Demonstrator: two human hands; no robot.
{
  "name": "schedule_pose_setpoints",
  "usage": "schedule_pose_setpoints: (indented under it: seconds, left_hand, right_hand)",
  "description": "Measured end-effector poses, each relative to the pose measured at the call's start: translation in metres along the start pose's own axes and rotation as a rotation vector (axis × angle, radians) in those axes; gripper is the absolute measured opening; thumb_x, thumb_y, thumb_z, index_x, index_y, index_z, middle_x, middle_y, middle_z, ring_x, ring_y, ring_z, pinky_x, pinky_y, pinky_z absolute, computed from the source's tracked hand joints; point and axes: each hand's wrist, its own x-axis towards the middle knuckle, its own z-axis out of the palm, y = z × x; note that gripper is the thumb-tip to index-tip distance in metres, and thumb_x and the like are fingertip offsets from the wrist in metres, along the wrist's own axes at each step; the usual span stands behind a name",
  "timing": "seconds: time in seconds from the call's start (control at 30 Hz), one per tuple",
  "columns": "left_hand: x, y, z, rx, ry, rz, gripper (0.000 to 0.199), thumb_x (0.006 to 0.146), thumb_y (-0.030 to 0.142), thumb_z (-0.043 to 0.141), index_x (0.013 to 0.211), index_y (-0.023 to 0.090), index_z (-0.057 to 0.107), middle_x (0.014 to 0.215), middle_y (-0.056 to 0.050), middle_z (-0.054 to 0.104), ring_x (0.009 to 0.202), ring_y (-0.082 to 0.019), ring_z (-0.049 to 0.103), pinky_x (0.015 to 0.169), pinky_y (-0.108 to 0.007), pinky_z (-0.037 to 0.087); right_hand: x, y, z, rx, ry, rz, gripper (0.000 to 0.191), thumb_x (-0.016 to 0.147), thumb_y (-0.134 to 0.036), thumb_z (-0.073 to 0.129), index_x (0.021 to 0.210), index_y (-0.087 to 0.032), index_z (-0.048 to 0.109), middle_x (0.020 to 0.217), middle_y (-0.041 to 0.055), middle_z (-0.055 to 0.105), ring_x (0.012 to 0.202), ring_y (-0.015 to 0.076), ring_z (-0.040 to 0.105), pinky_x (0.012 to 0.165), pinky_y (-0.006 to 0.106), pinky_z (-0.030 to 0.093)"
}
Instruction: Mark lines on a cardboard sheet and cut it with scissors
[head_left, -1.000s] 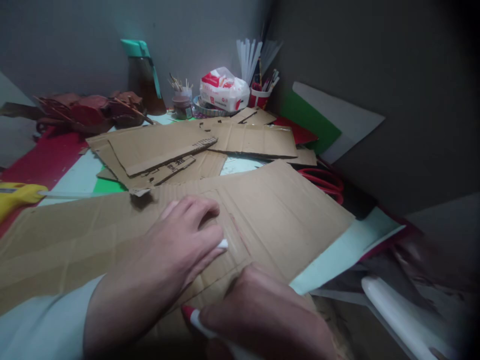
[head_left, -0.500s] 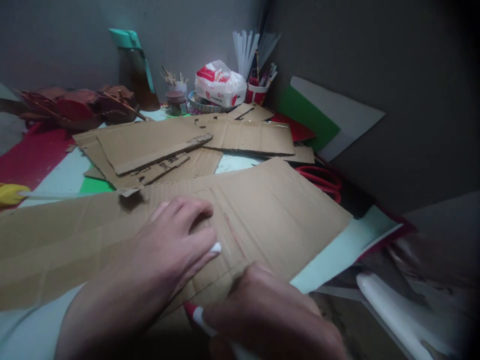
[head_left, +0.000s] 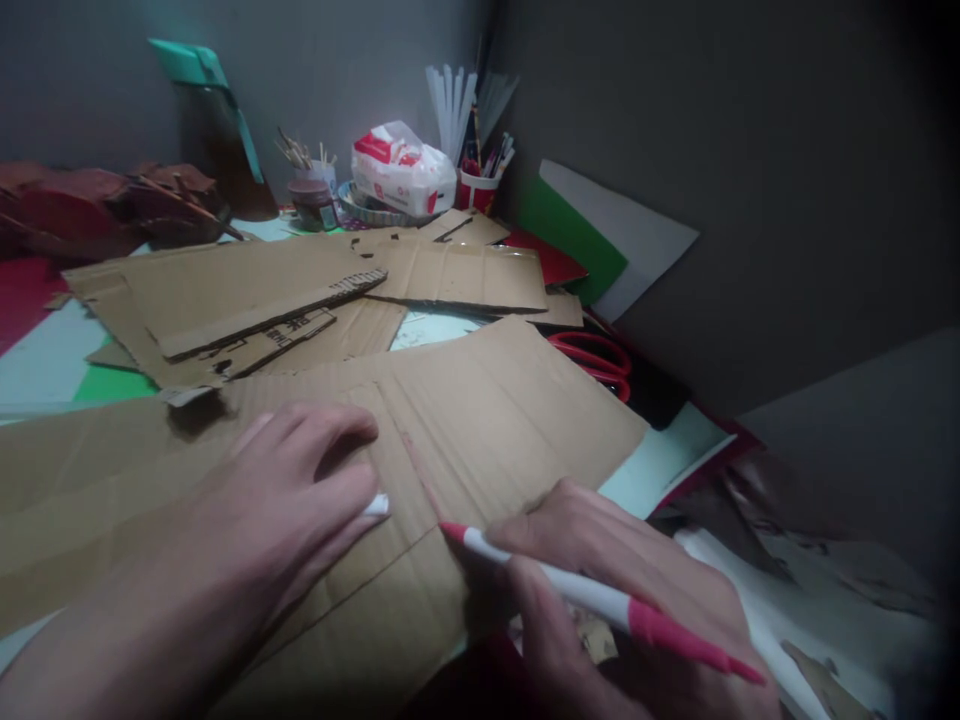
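Grey walls (head_left: 675,110), meeting in a corner behind a crowded work surface. Along the back: one dark bottle with a teal lid (head_left: 217,150), leaning in view; one small jar (head_left: 313,205); one white-and-red soft pack (head_left: 401,172); one red-and-white cup (head_left: 478,192) of pens and pale sticks. Mid-surface: several cardboard offcuts (head_left: 262,290), overlapping, one with lettering. To the right: red loop handles (head_left: 592,345), just beyond the edge of the large sheet.

Nearest the person: one large cardboard sheet (head_left: 510,400), under the left hand. It bears a faint reddish line (head_left: 421,475) and a darker line (head_left: 352,595), which meet between the hands.

Left hand (head_left: 292,490): laid on the sheet, fingers curled, a short white piece (head_left: 379,505) jutting from beside the thumb.

Right hand (head_left: 645,560): thumb and fingers pinching a white-and-pink marker (head_left: 592,595).

Principal relation: the marker's long axis slants from lower right to upper left, its pink tip at the lines' meeting point — contact cannot be confirmed. The right hand is nearer that corner; the left lies to its left.
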Motion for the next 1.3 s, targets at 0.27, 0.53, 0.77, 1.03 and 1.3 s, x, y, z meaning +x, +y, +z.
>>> schedule_pose_setpoints:
  seconds: [0.27,0.53,0.77,1.03,1.3]
  left_hand:
    - [-0.003,-0.003,0.000,-0.012,-0.040,0.034,0.009,0.100,0.026,0.043,0.099,0.023,0.052,0.128,-0.012,0.046,0.106,-0.031,0.048,0.079,-0.049,0.046]
    - [0.017,0.021,-0.025,-0.230,-0.218,-0.125,0.031,0.106,0.035,0.035,0.081,0.023,0.048,0.085,-0.002,0.050,0.077,-0.023,0.042,0.067,-0.041,0.031]
    - [0.037,0.003,-0.051,-0.453,-0.500,-0.108,0.034,0.102,0.029,0.053,0.070,0.021,0.042,0.082,0.001,0.046,0.078,-0.017,0.045,0.068,-0.036,0.033]
    - [0.019,-0.010,-0.037,-0.465,-0.324,0.091,0.033,0.100,0.031,0.056,0.070,0.023,0.043,0.082,0.001,0.037,0.079,-0.019,0.039,0.068,-0.037,0.030]
    - [0.006,-0.010,-0.021,-0.443,-0.141,0.172,0.030,0.100,0.032,0.054,0.072,0.023,0.048,0.084,0.001,0.040,0.081,-0.020,0.041,0.071,-0.037,0.032]
  right_hand:
    - [-0.004,0.003,0.001,0.064,0.038,-0.013,0.015,0.089,-0.006,0.059,0.087,-0.016,0.070,0.067,0.0008,0.066,0.053,0.0141,0.057,0.046,0.028,0.045]
    - [-0.004,-0.012,-0.012,-0.042,-0.155,0.015,0.013,0.095,-0.008,0.060,0.097,-0.018,0.067,0.078,0.0042,0.071,0.065,0.0182,0.065,0.061,0.032,0.053]
    - [-0.005,-0.011,-0.008,-0.162,-0.293,-0.237,0.019,0.092,-0.004,0.059,0.106,-0.014,0.066,0.075,0.0042,0.066,0.060,0.0157,0.060,0.056,0.030,0.050]
    - [-0.004,-0.031,0.008,-0.223,-0.387,-0.423,0.017,0.093,-0.007,0.057,0.107,-0.008,0.067,0.074,0.0068,0.065,0.062,0.0181,0.060,0.053,0.033,0.049]
    - [0.003,-0.067,0.026,-0.326,-0.375,-0.528,0.030,0.100,-0.003,0.039,0.102,-0.006,0.068,0.070,0.0086,0.067,0.061,0.0201,0.062,0.055,0.034,0.051]
